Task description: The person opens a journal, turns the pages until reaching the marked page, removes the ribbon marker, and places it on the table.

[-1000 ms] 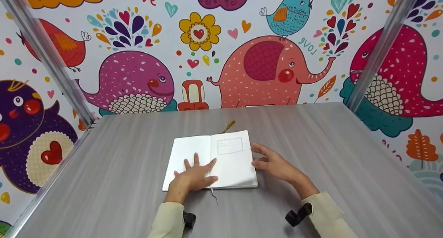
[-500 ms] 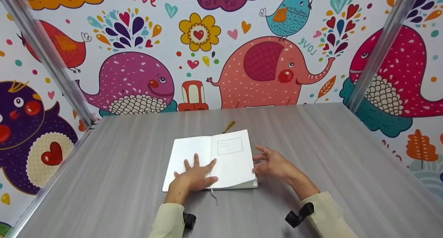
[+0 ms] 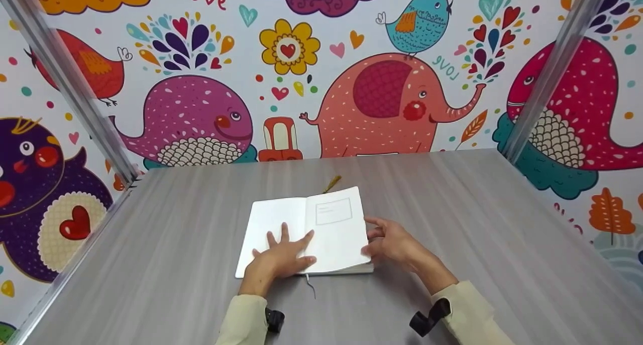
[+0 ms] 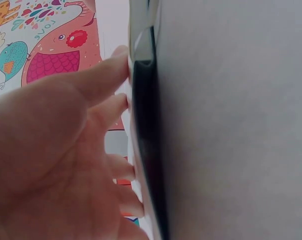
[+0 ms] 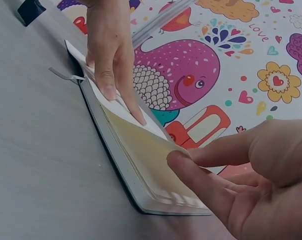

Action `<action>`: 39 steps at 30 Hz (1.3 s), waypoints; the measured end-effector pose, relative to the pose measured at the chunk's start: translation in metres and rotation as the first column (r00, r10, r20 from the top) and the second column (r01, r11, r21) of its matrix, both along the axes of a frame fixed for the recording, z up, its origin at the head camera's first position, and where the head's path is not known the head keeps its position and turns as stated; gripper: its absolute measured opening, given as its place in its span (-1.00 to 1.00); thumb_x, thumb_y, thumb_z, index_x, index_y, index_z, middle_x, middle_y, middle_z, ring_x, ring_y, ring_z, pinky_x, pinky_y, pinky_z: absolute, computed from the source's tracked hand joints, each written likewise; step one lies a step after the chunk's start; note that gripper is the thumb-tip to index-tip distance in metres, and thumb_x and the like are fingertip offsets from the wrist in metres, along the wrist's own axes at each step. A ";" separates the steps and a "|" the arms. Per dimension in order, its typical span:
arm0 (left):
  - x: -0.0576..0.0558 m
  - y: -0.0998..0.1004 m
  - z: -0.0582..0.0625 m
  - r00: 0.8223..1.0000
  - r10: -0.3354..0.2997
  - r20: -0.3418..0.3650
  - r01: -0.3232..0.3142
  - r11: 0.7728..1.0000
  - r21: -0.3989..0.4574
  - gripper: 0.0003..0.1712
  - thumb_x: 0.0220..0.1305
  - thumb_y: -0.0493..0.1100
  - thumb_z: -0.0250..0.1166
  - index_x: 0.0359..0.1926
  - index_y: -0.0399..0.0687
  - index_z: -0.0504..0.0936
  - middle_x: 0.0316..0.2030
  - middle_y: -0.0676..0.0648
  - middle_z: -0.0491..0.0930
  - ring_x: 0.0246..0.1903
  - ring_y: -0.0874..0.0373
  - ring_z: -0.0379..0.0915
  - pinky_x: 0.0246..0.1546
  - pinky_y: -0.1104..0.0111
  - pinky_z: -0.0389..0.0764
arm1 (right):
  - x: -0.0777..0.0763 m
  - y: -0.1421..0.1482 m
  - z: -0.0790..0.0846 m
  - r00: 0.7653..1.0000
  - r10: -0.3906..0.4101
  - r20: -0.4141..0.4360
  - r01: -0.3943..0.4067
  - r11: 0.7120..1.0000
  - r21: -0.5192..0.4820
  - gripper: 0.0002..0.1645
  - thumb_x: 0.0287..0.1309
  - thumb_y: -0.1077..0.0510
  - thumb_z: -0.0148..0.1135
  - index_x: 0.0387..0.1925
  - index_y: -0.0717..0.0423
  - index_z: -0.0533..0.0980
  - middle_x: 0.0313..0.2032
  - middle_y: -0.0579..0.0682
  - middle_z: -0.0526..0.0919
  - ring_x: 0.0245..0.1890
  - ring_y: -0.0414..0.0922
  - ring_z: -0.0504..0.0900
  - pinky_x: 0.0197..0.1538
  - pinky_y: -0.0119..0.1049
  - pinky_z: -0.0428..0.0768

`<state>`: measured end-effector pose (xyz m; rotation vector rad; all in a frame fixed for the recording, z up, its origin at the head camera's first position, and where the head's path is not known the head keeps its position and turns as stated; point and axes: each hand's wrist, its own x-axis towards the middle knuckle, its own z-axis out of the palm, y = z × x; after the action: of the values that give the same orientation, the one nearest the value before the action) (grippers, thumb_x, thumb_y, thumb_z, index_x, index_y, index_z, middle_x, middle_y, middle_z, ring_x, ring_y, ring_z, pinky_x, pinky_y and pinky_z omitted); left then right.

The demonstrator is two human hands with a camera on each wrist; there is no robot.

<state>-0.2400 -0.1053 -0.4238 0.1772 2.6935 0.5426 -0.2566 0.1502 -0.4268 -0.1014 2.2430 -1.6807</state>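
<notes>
Notebook [image 3: 296,214] open on the table [image 3: 176,234] — left hand [image 3: 281,257] flat, right hand [image 3: 397,244] pinching a leaf [image 3: 339,242].
Head view: the left hand spreads its fingers over the notebook's left page and fold; the right is at its right edge, where the leaf lifts at the near corner. A ribbon [image 3: 312,288] trails from its near edge, a gold tassel [image 3: 333,183] beyond its far edge; table runs past both sides. Left wrist view: the notebook's dark cover edge passes close beside the palm. Right wrist view: the right grip is narrow — thumb and finger on the leaf's edge, a gap above the pages beneath.
</notes>
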 end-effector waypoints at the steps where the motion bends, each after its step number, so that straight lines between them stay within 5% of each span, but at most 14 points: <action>1: 0.000 0.000 0.000 1.000 0.001 -0.001 -0.001 1.000 0.001 -0.30 0.25 0.24 0.03 0.37 0.46 0.03 0.43 -0.27 -0.39 0.36 -0.40 -0.51 0.06 -0.48 -0.26 | 0.001 0.000 0.001 1.000 0.015 0.000 -0.015 1.000 0.005 0.01 -0.18 0.45 0.30 0.35 0.14 0.09 -0.07 0.19 0.52 -0.34 -0.09 0.63 -0.29 -0.24 0.64; 13: 0.002 -0.001 0.000 1.000 0.009 -0.002 -0.008 1.000 0.028 -0.30 0.24 0.24 0.04 0.37 0.46 0.03 0.43 -0.26 -0.39 0.35 -0.40 -0.53 0.06 -0.48 -0.30 | 0.002 0.006 0.006 0.977 0.214 0.007 -0.214 0.976 -0.049 0.30 -0.26 0.45 0.39 0.43 -0.05 -0.15 0.25 0.30 0.25 -0.09 -0.08 0.57 -0.13 -0.32 0.59; 24: 0.001 -0.002 -0.002 1.000 -0.011 -0.003 0.011 1.000 0.008 -0.30 0.25 0.25 0.01 0.38 0.46 0.00 0.42 -0.28 -0.40 0.35 -0.42 -0.52 0.04 -0.49 -0.27 | 0.002 0.008 0.006 0.965 0.259 -0.034 -0.261 0.950 -0.174 0.17 -0.12 0.46 0.29 0.43 -0.05 -0.13 0.28 0.31 0.23 0.04 -0.01 0.56 -0.08 -0.19 0.61; 39: 0.006 -0.013 0.000 0.997 -0.068 -0.048 0.070 0.996 0.052 -0.30 0.26 0.18 0.05 0.38 0.30 0.07 0.42 -0.30 -0.30 0.36 -0.39 -0.45 0.08 -0.46 -0.27 | 0.001 0.007 0.008 0.966 0.247 -0.070 -0.256 0.948 -0.191 0.12 -0.09 0.33 0.34 0.41 -0.17 -0.06 0.24 0.21 0.31 0.05 -0.03 0.57 -0.02 -0.22 0.58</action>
<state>-0.2340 -0.1181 -0.4238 0.2996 2.7074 0.5967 -0.2555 0.1573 -0.4189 -0.4587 1.9870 -1.7679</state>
